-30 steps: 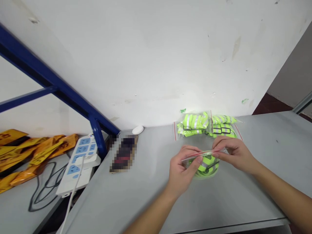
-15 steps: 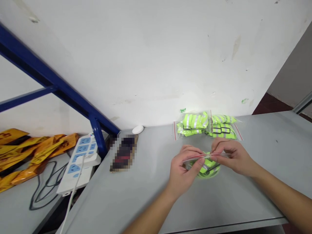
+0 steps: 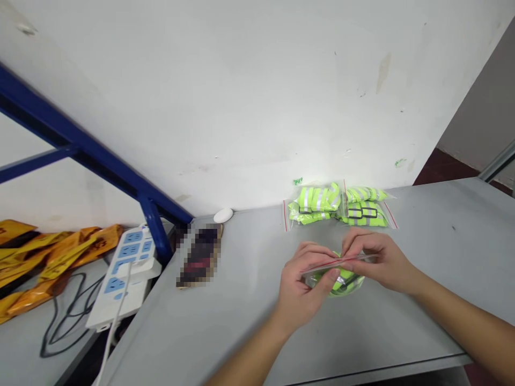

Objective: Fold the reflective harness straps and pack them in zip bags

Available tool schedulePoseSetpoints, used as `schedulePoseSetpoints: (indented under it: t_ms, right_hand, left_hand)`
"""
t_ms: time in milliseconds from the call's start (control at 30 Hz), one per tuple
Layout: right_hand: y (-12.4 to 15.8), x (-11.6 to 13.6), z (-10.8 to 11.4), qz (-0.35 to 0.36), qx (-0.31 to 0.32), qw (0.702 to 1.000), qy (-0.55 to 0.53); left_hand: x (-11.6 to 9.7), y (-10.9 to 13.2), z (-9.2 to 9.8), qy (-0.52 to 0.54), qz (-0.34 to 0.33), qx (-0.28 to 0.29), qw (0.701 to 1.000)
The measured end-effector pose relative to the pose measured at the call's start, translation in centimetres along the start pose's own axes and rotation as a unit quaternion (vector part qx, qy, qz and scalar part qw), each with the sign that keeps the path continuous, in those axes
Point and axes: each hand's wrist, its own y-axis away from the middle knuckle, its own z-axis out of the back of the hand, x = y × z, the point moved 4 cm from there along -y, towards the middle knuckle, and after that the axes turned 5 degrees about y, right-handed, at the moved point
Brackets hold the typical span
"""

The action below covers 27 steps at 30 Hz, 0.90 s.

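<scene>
A clear zip bag (image 3: 345,284) with a folded yellow-green reflective strap inside is held just above the grey table (image 3: 241,321). My left hand (image 3: 306,287) pinches the bag's red-lined top edge between thumb and fingers. On the same edge, right beside it, my right hand (image 3: 374,259) is closed in a pinch. The two hands' fingertips nearly meet near the middle of the edge. Behind them, against the wall, lie several similar bags of reflective straps (image 3: 319,202), some stacked on others.
A white oval object (image 3: 223,215) and a pixelated dark item (image 3: 200,256) lie to the left. Past the blue metal frame (image 3: 155,228) are a white power strip (image 3: 124,268) with cables and yellow-orange plastic wrapping (image 3: 60,257). A white wall stands behind.
The view has shifted slightly, moving the background a little leftward. Both hands keep their pinch on the bag's edge, with the right fingers slightly further left along it.
</scene>
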Motion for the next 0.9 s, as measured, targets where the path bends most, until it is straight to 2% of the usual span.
schedulePoseSetpoints:
  t_ms: [200,433,700,900]
  right_hand:
    - [0.2,-0.4,-0.1,-0.030,-0.004,0.999,-0.008]
    - [-0.3,-0.2,0.0,0.015,-0.015,1.000,0.015]
    - [-0.1,0.1,-0.4,0.010,-0.026,0.999,0.034]
    - [0.2,0.3,-0.3,0.037,-0.059,0.996,0.056]
  left_hand:
    - [0.0,0.0,0.1,0.001,0.003,-0.004,1.000]
    - [0.3,-0.1,0.4,0.015,0.035,-0.012,0.999]
    - [0.3,-0.2,0.6,0.004,0.049,0.005,0.999]
    - [1.1,-0.1,0.5,0.049,0.090,-0.033,0.994]
